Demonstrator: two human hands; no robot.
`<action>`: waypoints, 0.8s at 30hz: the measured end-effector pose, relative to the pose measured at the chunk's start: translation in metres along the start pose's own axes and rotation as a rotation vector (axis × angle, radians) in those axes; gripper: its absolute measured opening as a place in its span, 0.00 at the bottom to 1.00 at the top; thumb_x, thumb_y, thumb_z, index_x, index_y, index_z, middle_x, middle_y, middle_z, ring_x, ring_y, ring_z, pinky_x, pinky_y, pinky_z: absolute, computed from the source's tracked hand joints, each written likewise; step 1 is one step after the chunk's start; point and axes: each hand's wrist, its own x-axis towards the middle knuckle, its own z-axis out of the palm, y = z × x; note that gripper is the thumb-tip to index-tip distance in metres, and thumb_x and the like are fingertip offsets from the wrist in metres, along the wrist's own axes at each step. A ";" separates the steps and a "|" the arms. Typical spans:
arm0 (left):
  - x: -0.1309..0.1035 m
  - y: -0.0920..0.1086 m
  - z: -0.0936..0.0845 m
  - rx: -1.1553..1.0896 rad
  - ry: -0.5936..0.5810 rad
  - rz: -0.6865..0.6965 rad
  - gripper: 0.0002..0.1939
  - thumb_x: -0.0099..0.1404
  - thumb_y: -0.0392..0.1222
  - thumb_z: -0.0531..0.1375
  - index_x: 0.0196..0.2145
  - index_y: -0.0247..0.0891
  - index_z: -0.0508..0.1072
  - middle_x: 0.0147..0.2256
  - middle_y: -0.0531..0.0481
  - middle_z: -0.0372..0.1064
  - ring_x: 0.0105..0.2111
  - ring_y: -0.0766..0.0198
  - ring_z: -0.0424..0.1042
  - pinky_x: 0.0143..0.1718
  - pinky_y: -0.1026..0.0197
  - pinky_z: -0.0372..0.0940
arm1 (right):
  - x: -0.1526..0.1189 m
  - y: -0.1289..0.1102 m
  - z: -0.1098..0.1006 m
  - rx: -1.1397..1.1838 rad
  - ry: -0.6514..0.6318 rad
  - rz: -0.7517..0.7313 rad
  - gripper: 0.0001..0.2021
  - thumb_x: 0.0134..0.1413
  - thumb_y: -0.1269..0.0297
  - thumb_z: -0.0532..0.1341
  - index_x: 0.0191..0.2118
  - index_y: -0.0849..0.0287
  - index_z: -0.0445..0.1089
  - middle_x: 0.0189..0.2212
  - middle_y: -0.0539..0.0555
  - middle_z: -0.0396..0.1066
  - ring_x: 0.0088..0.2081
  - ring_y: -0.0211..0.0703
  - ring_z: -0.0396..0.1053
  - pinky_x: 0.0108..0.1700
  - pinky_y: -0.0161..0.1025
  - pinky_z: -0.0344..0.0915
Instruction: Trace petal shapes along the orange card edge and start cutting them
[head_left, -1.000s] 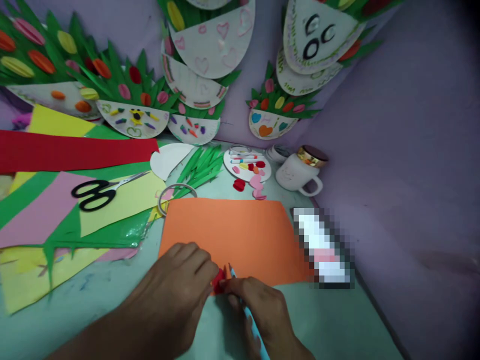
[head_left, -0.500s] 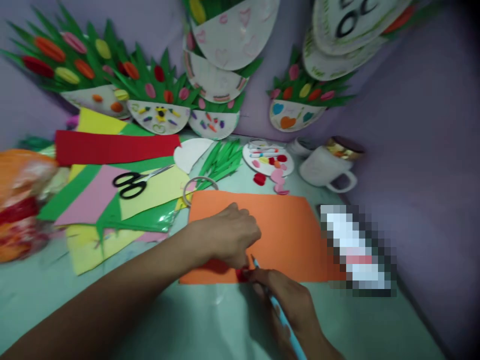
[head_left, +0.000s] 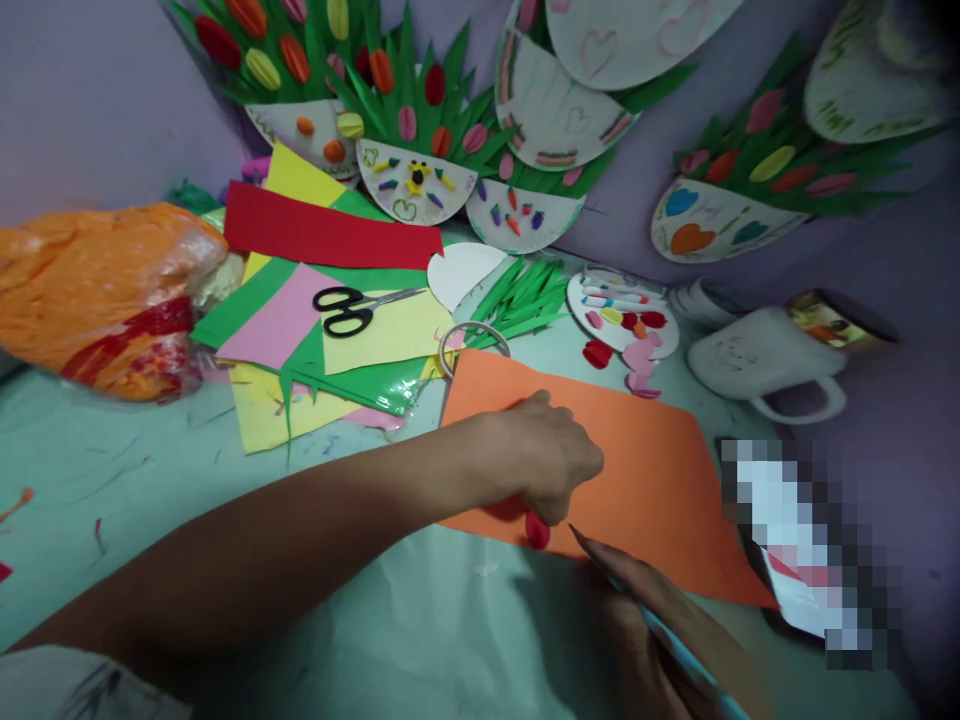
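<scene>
An orange paper sheet (head_left: pixel 652 480) lies on the table in front of me. My left hand (head_left: pixel 553 455) rests on it with the fingers curled, holding down a small red paper oval (head_left: pixel 537 531) near the sheet's lower edge. A light blue pencil (head_left: pixel 686 650) is gripped in my right hand (head_left: pixel 649 605). Its dark tip sits just right of the red oval, over the orange sheet; whether it touches the paper I cannot tell. The left fingertips are partly hidden under the hand.
Black-handled scissors (head_left: pixel 349 310) lie on coloured paper at left, beside an orange plastic bag (head_left: pixel 97 300). Behind the sheet are a tape ring (head_left: pixel 444 350), green paper strips (head_left: pixel 517 305) and a plate of cutouts (head_left: pixel 667 342). A white mug (head_left: pixel 765 355) and a phone (head_left: pixel 799 595) stand right.
The view has shifted, so the table things appear farther right. The pencil tip has moved away from the red oval, to its right. My left hand stays on the orange sheet.
</scene>
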 end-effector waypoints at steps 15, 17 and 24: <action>0.000 -0.004 0.005 -0.063 0.029 0.040 0.05 0.52 0.35 0.64 0.25 0.37 0.69 0.32 0.45 0.70 0.37 0.54 0.64 0.44 0.46 0.55 | 0.007 0.004 0.025 0.054 0.059 -0.028 0.02 0.54 0.69 0.63 0.33 0.56 0.74 0.26 0.51 0.76 0.26 0.39 0.74 0.29 0.33 0.70; -0.001 -0.004 0.005 -0.067 0.039 0.041 0.07 0.52 0.35 0.64 0.23 0.37 0.67 0.32 0.45 0.70 0.36 0.54 0.64 0.43 0.46 0.56 | 0.007 0.005 0.025 0.015 0.053 -0.025 0.02 0.54 0.68 0.63 0.33 0.56 0.74 0.26 0.51 0.76 0.25 0.40 0.74 0.29 0.33 0.70; -0.002 -0.003 0.005 -0.075 0.053 0.038 0.11 0.52 0.36 0.64 0.21 0.38 0.63 0.32 0.45 0.70 0.36 0.55 0.64 0.43 0.47 0.56 | 0.007 0.004 0.026 -0.050 0.037 -0.021 0.03 0.56 0.66 0.62 0.33 0.56 0.74 0.26 0.51 0.76 0.25 0.40 0.74 0.29 0.33 0.69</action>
